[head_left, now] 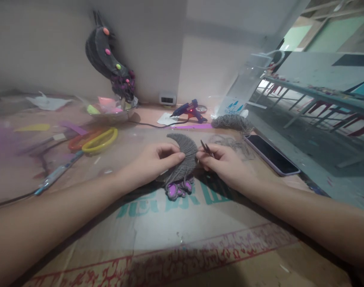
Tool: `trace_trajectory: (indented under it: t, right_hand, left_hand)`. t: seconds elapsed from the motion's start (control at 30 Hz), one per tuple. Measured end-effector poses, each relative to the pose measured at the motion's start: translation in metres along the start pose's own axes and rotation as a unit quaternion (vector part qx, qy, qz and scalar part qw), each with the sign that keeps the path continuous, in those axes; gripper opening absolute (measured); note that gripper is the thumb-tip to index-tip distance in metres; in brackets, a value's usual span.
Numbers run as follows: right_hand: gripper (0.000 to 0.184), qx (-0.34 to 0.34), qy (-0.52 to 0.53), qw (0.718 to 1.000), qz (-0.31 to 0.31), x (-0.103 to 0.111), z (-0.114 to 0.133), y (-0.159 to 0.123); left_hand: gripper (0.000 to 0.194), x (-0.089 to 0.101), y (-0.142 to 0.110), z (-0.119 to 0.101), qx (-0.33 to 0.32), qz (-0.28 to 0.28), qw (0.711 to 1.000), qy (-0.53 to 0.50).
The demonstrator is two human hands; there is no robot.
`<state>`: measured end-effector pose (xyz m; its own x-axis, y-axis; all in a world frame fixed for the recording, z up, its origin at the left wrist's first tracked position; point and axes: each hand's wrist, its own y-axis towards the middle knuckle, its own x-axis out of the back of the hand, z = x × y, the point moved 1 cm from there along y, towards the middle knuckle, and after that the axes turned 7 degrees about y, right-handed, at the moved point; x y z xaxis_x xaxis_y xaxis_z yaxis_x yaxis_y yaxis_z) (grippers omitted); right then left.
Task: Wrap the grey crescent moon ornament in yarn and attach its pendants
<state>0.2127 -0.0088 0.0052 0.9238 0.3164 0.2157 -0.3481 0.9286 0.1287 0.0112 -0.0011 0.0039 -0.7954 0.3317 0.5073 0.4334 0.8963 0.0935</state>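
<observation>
A grey yarn-wrapped crescent [184, 159] with purple flower shapes at its lower end lies on flattened cardboard [176, 235]. My left hand [153, 161] is closed, pinching the crescent's left side. My right hand [222, 161] is closed against the crescent's right edge and grips a small dark pointed tool [205, 147], which looks like tweezers or snips. Loose grey yarn [231, 121] sits just behind my right hand.
A phone [271, 154] lies to the right. A blue glue gun [189, 111] with its cord rests at the back. Yellow and orange scissors [95, 140] and a pen [55, 175] lie at left. A finished dark crescent [108, 59] stands over a bowl [110, 111].
</observation>
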Motion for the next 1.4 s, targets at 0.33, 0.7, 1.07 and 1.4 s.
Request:
trace_trajectory:
  t: [0.33, 0.7, 1.07, 1.4]
  right_hand:
    - [0.032, 0.017, -0.083, 0.996, 0.004, 0.0, 0.001, -0.002]
    - [0.033, -0.007, -0.066, 0.998, 0.021, 0.0, -0.002, -0.001]
    - [0.029, -0.017, -0.045, 0.998, 0.043, -0.006, 0.0, 0.002]
    - [0.032, -0.02, 0.017, 1.0, 0.008, -0.003, -0.003, 0.001]
  left_hand:
    - [0.03, 0.0, 0.001, 0.007, -0.011, 0.015, 1.0, 0.015]
    - [0.039, 0.0, 0.002, 0.007, 0.043, 0.011, 0.999, -0.009]
    - [0.042, 0.0, 0.004, 0.011, 0.118, 0.056, 0.979, -0.158]
    - [0.037, 0.0, 0.002, 0.008, 0.061, 0.055, 0.994, -0.073]
